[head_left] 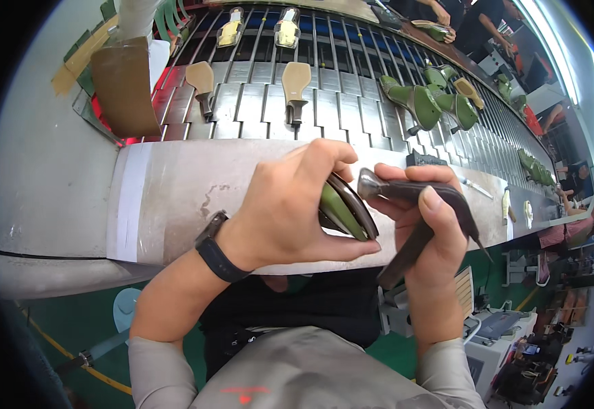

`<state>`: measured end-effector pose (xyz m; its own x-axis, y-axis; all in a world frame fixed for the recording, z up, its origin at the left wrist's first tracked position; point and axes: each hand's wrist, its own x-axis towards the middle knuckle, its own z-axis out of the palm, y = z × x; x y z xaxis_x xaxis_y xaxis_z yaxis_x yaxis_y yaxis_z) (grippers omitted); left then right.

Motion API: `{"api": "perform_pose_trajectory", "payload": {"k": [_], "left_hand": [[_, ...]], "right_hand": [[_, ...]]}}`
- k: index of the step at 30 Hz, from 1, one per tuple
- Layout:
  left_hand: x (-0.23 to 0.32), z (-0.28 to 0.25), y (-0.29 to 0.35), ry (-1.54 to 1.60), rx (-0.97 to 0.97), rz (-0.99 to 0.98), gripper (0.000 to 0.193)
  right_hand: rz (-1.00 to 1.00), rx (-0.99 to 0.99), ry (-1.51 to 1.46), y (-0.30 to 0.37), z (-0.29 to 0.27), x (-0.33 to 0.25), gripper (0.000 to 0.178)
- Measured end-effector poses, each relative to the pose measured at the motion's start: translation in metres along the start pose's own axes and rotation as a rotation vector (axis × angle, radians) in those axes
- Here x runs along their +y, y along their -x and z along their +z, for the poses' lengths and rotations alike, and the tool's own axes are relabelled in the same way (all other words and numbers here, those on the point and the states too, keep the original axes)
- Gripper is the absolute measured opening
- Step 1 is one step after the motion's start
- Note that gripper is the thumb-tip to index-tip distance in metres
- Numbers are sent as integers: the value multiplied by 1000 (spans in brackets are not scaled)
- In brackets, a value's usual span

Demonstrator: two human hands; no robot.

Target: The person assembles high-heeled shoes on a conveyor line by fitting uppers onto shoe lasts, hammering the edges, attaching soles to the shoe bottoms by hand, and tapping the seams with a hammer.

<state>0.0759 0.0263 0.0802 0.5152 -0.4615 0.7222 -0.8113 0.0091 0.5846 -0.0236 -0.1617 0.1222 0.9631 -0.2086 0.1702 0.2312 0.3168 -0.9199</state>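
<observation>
My left hand [287, 204] is wrapped round a green shoe [340, 211] with a dark brown edge, much of it hidden by my palm and fingers. A watch with a dark strap is on that wrist. In my right hand [430, 225] is a shoemaker's hammer [406, 189], its round metal face turned toward the shoe and its tapered end pointing down to the right. The hammer's dark handle slants down below my fingers. A small gap shows between the metal face and the shoe. Both hands are above the pale bench edge.
Beyond the pale bench [188, 198] runs a slatted metal conveyor [242, 102]. On it lie heeled tan soles [297, 82], green high-heeled shoes [413, 102] and clear-wrapped yellow pieces [287, 28]. A brown board [123, 88] stands at left. A white pen-like tool [476, 187] lies right. Other people work alongside.
</observation>
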Motion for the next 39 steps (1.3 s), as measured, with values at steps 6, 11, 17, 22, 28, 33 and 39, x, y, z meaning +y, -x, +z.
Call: {"api": "perform_pose_trajectory", "payload": {"k": [6,11,17,22,28,33,39], "left_hand": [[-13,-20,-8,59,-73,-154,74],[-13,-18,-9,52,-88,-50,71],[-18,-14,-11,79,-124,-15,69],[-20,-14,-12,114,-103,9,67],[-16,-19,-15,58,-141,40,66],[-29,-38,-11,116,-69,-117,71],[-22,-62,30,331,154,-290,82]], "right_hand": [[-158,1,271,15,1,-34,37],[-146,-183,388,10,9,-38,29],[-102,-219,544,-13,24,-50,33],[-82,-199,632,-32,37,-54,44],[-68,-553,973,-64,48,-87,37],[-242,-346,513,-62,40,-36,19],[-408,-367,1656,-30,-50,63,51]]}}
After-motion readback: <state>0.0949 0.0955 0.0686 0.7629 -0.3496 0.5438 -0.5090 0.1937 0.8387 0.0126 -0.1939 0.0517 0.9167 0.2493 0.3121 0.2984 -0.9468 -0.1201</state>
